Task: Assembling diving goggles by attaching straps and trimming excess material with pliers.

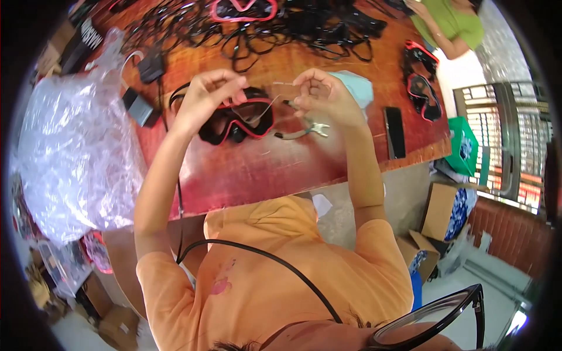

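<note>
**While a thin strip is held over the table, a diving mask waits below**

Since the wooden table [304, 169] takes most of the view, it is named first; a big clear plastic bag [70, 152] lies on its left part. At the far edge a heap of black straps [304, 29] is seen, and two more red-and-black masks [422, 88] lie at the right, near a dark flat bar [395, 131].

A red-rimmed black mask [240, 120] is placed in the middle, under the hands. Just beside it, small pliers [307, 128] are lying on the wood, touched by nobody.

Both hands are raised above the mask and kept a little apart. The left hand [205, 96] is pinched on one end of a thin clear strip [270, 104], and the right hand [322, 96] is closed on the other end.

A slip is judged possible: the strip is thin and smooth, so it could be lost from the fingertips if it is pulled too hard. It could also be bent or snapped. The pliers could be pushed off by a forearm.
</note>
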`<state>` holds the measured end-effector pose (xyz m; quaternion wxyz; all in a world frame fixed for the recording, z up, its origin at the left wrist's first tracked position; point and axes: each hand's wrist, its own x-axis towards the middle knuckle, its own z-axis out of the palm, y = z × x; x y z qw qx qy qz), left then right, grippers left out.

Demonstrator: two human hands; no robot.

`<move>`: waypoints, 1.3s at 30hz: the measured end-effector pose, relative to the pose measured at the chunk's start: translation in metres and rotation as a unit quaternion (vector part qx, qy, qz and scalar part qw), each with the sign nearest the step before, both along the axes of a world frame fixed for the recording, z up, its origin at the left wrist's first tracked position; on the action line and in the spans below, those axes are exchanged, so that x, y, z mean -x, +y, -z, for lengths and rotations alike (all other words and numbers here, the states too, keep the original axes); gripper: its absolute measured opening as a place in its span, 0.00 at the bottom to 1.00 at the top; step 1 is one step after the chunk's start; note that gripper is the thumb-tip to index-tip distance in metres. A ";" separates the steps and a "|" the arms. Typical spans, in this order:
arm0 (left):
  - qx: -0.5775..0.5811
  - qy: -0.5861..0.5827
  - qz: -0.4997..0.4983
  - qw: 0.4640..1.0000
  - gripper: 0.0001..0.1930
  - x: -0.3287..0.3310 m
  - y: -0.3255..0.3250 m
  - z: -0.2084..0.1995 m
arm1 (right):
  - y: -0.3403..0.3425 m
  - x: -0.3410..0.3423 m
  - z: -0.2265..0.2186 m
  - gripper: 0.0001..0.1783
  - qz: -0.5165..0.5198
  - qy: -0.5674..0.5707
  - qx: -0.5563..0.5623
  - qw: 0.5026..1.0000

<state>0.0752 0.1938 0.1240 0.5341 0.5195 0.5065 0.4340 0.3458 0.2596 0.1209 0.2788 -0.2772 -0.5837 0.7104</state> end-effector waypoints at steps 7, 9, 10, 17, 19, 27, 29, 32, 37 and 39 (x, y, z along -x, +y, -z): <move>-0.089 -0.005 -0.197 0.976 0.13 0.047 -0.073 0.037 | -0.044 0.039 0.042 0.16 0.013 0.040 0.058 0.997; -0.117 0.040 -0.324 0.938 0.19 0.055 -0.083 0.052 | -0.062 0.045 0.043 0.16 0.077 -0.018 -0.004 0.997; -0.103 0.024 -0.316 0.943 0.23 0.048 -0.086 0.060 | -0.066 0.046 0.044 0.16 0.085 -0.032 -0.018 0.996; -0.150 0.075 -0.236 0.957 0.18 0.024 -0.085 0.107 | -0.060 0.059 0.060 0.17 0.114 -0.053 -0.009 0.992; -0.137 -0.001 -0.223 0.965 0.17 0.025 -0.084 0.108 | -0.060 0.059 0.062 0.17 0.116 -0.052 -0.011 0.992; -0.097 -0.216 -0.257 0.937 0.16 0.031 -0.085 0.108 | -0.068 0.068 0.065 0.17 0.129 -0.063 -0.029 0.989; -0.095 -0.187 -0.252 0.945 0.15 0.031 -0.087 0.108 | -0.074 0.072 0.067 0.17 0.167 -0.050 -0.037 0.984; -0.090 -0.208 -0.235 0.945 0.14 0.033 -0.087 0.115 | -0.076 0.074 0.072 0.17 0.196 -0.067 -0.090 0.974; -0.066 -0.284 -0.193 0.937 0.12 0.044 -0.085 0.124 | -0.083 0.080 0.068 0.16 0.236 -0.126 -0.153 0.951; -0.082 -0.267 -0.182 0.943 0.12 0.046 -0.085 0.126 | -0.086 0.082 0.067 0.15 0.258 -0.142 -0.186 0.937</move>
